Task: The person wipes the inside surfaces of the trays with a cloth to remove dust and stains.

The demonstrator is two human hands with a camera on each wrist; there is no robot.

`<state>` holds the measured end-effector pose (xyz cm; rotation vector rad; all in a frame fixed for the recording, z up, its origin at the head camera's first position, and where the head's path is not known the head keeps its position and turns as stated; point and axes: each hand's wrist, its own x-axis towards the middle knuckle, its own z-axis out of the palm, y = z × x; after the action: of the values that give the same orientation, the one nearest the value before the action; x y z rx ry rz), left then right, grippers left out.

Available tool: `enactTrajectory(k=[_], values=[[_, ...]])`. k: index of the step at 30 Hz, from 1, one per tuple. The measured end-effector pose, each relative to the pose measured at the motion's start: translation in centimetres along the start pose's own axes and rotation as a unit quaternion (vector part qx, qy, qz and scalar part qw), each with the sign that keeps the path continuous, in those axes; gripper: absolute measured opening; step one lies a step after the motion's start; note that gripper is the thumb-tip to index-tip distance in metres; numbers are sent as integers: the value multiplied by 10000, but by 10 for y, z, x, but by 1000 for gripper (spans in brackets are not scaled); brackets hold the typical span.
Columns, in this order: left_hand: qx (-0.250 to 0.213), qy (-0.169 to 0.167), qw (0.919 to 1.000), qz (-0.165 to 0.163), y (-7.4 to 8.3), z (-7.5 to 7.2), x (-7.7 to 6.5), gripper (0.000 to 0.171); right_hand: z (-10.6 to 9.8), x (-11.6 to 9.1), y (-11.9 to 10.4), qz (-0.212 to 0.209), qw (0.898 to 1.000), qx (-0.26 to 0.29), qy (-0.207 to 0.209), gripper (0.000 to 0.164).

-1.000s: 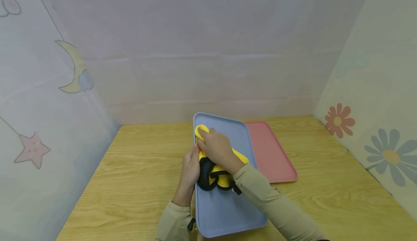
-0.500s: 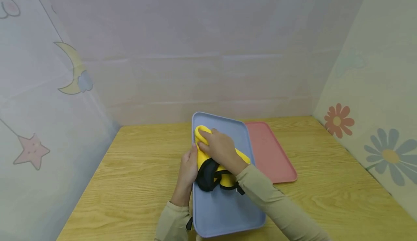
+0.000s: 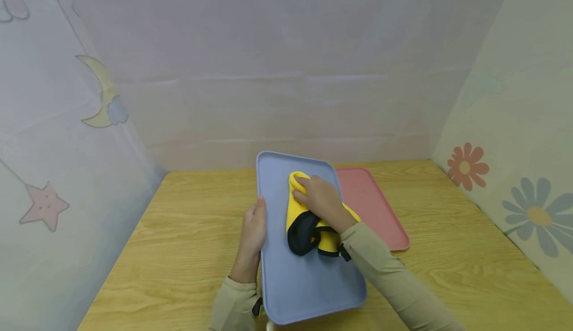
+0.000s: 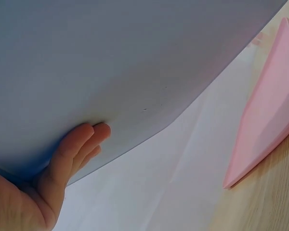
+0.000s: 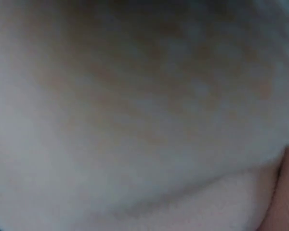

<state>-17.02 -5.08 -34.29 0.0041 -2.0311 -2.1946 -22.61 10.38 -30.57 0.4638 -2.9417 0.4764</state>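
A light blue rectangular tray point(image 3: 309, 291) is tilted up above the table, its inner face toward me. My left hand point(image 3: 253, 226) grips its left edge, thumb at the rim. In the left wrist view, that hand's fingers point(image 4: 77, 144) lie against the tray's underside point(image 4: 135, 62). My right hand point(image 3: 323, 199) holds a bunched yellow cloth with black edging point(image 3: 296, 216) against the tray's inner face, near the middle. Part of the cloth is hidden beneath the hand and wrist. A blurred pale surface fills most of the right wrist view.
A pink tray point(image 3: 373, 211) lies on the wooden table point(image 3: 188, 231), behind and right of the blue one and partly covered by it. A plain pale wall point(image 3: 286, 72) stands at the back, with printed side panels left and right.
My right hand and the yellow cloth have moved right across the tray, away from its left edge. The blue tray has shifted slightly left with my left hand.
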Motion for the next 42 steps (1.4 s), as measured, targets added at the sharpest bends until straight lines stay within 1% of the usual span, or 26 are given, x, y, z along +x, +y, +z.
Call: enactTrajectory(k=[5,9,16,21,23,25,28,30,32,37,40,42], values=[[-75,-12,10000,-48,3,-2,0,48,-1,1,18,297,9993,-1,-211,42],[-142,-22,9999,64,3,-3,0,46,3,2,33,312,9991,-5,-275,43],[-84,83,9998,186,3,-4,-2,44,11,5,63,448,9980,297,-332,46],[-33,99,9996,251,4,-4,-3,43,15,4,74,567,9973,351,-297,46],[-14,61,9997,253,5,-4,-4,43,17,4,74,569,9974,364,-269,46],[-31,43,9997,248,5,-4,-4,43,19,3,74,479,9976,477,-163,45],[-125,-3,9996,245,5,-3,-5,43,20,2,72,358,9955,877,54,43],[-214,-49,9994,280,5,-2,-6,43,21,0,69,241,9929,1146,196,41],[-242,-104,9990,373,5,-1,-7,43,22,-1,63,199,9908,1305,293,40],[-179,-120,9985,509,3,1,-8,42,24,-3,46,160,9900,1355,353,40],[-104,-90,9988,464,2,1,-8,43,22,-4,35,83,9902,1337,399,37],[-69,-61,9991,416,2,1,-8,43,20,-5,27,-58,9909,1244,519,35]])
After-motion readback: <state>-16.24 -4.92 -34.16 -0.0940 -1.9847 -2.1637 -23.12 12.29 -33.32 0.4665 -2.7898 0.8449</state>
